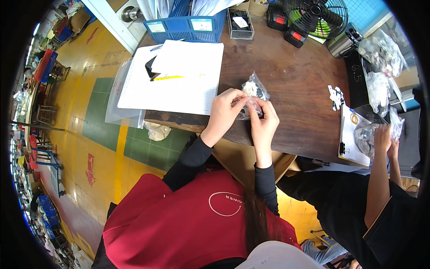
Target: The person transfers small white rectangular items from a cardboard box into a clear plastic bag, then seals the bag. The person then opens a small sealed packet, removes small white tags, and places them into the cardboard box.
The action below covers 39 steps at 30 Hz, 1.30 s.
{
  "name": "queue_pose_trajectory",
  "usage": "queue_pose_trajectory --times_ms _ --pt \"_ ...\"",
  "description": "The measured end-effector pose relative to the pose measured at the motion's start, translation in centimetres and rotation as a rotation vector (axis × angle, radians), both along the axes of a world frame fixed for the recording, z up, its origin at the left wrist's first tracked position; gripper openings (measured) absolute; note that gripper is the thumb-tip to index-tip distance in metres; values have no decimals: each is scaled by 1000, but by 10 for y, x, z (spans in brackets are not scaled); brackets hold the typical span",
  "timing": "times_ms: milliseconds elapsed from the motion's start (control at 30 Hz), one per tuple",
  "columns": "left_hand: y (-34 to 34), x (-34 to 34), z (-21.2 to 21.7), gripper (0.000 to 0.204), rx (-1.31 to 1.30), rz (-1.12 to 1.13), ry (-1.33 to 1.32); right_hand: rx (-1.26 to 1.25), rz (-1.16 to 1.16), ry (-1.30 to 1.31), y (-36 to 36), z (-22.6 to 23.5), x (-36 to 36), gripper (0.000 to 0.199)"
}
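A small clear plastic bag (259, 91) lies near the table's front edge, with white and dark small parts showing inside it. At its near end, my left hand (225, 109) pinches the gathered plastic between thumb and fingers. Close beside it, my right hand (265, 122) grips the same end, its fingertips almost meeting those of the left. The exact fold of plastic between the fingertips is partly hidden. Just left of my hands lie white paper sheets (179, 96), with a yellow pencil (168, 78) and a dark phone-like object (150, 67) on them.
A blue file basket (183, 28) stands at the back beside a clear box (240, 24) of dark parts. Black fan (316, 15) and metal flask (342, 42) stand back right. White pieces (336, 97) lie near a clipboard (351, 134). At right, a co-worker's hands (384, 140) hold a plastic bag.
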<state>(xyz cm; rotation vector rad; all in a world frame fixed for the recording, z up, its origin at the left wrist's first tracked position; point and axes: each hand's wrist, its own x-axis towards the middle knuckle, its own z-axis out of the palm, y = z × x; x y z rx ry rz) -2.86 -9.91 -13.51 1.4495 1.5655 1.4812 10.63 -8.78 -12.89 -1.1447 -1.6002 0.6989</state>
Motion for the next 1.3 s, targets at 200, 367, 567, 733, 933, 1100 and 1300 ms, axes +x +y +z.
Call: queue_pose_trajectory --times_ms 200,367,567,733,933,1100,1300 --pt "-4 -5 13 13 -23 65 160 42 -127 97 -2 -2 4 11" --pt "-6 -25 29 41 57 -509 -10 -11 -87 497 10 -14 5 9" --pt "4 -14 19 63 -120 -221 -411 -387 301 1127 12 -22 18 15" --pt "15 -7 11 44 -145 -287 -508 -394 310 1067 11 -19 17 20" --pt "22 -8 16 17 8 -230 -194 -361 247 834 11 -22 9 33" --pt "24 -10 21 19 -13 -220 -49 -423 219 854 13 -26 10 30" --pt "20 -14 20 16 127 -338 477 -374 226 812 11 -29 10 28"
